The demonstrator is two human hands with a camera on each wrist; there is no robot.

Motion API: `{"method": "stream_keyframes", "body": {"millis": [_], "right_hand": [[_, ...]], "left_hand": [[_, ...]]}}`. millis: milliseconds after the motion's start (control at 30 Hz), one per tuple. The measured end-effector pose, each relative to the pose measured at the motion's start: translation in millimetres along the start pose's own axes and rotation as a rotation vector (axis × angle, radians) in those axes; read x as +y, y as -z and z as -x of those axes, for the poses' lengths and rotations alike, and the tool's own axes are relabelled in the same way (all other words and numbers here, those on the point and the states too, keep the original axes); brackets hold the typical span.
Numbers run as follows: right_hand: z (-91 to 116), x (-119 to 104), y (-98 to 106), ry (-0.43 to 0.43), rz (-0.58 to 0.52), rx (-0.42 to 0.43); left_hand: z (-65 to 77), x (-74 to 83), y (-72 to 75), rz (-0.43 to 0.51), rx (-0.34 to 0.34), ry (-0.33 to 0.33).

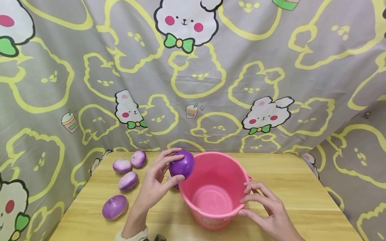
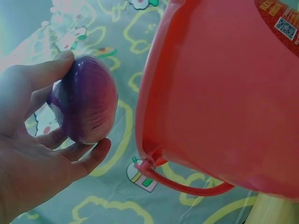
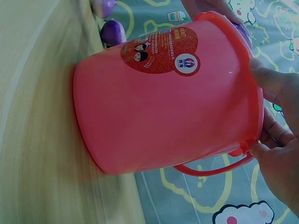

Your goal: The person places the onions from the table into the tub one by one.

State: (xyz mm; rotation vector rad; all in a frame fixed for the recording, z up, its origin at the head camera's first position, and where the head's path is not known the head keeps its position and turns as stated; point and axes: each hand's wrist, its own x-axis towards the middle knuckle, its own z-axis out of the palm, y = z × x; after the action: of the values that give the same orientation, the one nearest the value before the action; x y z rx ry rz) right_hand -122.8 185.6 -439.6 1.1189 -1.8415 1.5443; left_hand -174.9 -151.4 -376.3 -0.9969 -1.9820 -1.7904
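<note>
A: Nearest, your right hand [image 1: 272, 211] holds the right side of the pink bucket's rim [image 1: 238, 211], thumb and fingers [image 1: 260, 199] spread apart along it.

B: And your left hand [image 1: 155, 182]?

A: Beside the bucket's left rim, curved wide round a purple onion [image 1: 184, 164]. You grip it well clear of the plastic.

B: Any writing you can read?

A: On the bucket's outer wall you have a red label [image 3: 161, 50] with two cartoon faces, a round white emblem [image 3: 187, 63] and what looks like "BUCKET"; the rest is too small. Your left wrist view catches a QR code [image 2: 286, 28].

B: Farther off?

A: Left of the bucket, more onions [image 1: 115, 207] on your tabletop [image 1: 280, 167], one partly hidden by your left hand; behind it, a grey curtain [image 1: 217, 100] with yellow outlines.
</note>
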Motion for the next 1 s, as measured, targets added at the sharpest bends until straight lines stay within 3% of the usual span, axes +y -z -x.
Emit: {"method": "stream_keyframes", "body": {"millis": [1000], "right_hand": [[3.5,5.2,0.2,-0.003,-0.059,0.006]], "left_hand": [[2.3,-2.3,-19.6,-0.031,-0.122,0.048]]}}
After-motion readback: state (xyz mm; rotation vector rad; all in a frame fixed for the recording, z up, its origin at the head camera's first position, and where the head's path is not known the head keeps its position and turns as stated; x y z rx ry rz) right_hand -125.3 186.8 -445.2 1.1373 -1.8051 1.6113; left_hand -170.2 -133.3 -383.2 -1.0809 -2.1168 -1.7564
